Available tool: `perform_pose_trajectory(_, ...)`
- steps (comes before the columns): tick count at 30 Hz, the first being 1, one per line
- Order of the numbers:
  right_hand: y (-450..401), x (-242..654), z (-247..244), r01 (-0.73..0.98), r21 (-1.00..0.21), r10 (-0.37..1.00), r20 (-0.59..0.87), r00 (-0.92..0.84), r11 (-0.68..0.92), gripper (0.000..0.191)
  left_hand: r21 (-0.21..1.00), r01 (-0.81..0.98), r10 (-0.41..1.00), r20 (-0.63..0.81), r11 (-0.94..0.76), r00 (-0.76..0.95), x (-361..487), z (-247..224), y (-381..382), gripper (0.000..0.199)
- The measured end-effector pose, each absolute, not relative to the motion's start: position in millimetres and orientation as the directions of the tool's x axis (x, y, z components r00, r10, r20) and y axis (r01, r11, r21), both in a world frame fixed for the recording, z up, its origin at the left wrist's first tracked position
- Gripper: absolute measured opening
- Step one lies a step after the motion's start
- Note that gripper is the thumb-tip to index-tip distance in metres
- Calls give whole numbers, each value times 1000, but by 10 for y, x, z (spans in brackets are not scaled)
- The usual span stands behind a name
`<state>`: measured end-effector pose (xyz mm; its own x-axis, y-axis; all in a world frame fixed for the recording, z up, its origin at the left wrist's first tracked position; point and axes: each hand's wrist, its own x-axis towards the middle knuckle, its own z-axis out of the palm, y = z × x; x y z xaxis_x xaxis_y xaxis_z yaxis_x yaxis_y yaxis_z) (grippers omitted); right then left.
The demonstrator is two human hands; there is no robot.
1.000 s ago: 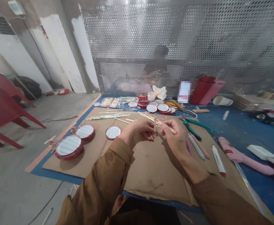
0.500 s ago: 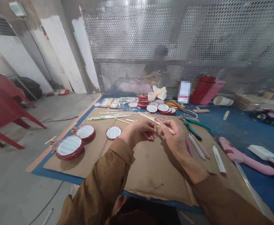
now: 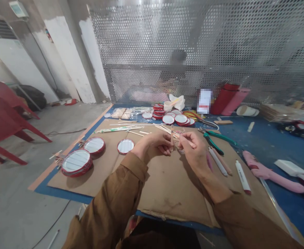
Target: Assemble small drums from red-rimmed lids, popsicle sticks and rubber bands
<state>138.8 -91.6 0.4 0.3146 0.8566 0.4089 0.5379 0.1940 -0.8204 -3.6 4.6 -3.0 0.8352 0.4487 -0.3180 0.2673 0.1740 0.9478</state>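
Note:
Above the cardboard sheet [image 3: 162,193], my left hand [image 3: 159,142] pinches a wooden craft stick [image 3: 172,137], which stands upright between thumb and fingers. Close to its right side is my right hand [image 3: 192,145], fingers pressed together; anything small inside that pinch is hidden. Behind both hands, several loose thin sticks [image 3: 162,129] lie on the cardboard. To the left rest a single red-rimmed round lid [image 3: 125,146] and two banjo-like pieces, a larger one [image 3: 76,162] and a smaller one [image 3: 95,145], with sticks attached at their far ends.
Green-handled pliers [image 3: 213,143], a white marker [image 3: 242,177] and a pink glue gun [image 3: 271,174] lie to the right. Several red lids [image 3: 181,119] are piled at the back, near a phone [image 3: 204,101] and a red bottle [image 3: 226,100]. A perforated metal screen [image 3: 146,45] stands behind.
My right hand has shifted slightly away from the upright stick, leaving a small gap. My left hand keeps its pinch on the stick, nearly unmoved.

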Motion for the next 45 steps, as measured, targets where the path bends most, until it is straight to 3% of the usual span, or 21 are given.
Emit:
perform_pose_trajectory(29,-912,1395,10,568,-803,858,411,307,181,29,944,274,455,-328,182,828,-30,-39,53,14)
perform_pose_trajectory(45,-910,1391,22,556,-810,874,396,282,188,31,944,290,468,-329,156,820,-29,-5,27,2)
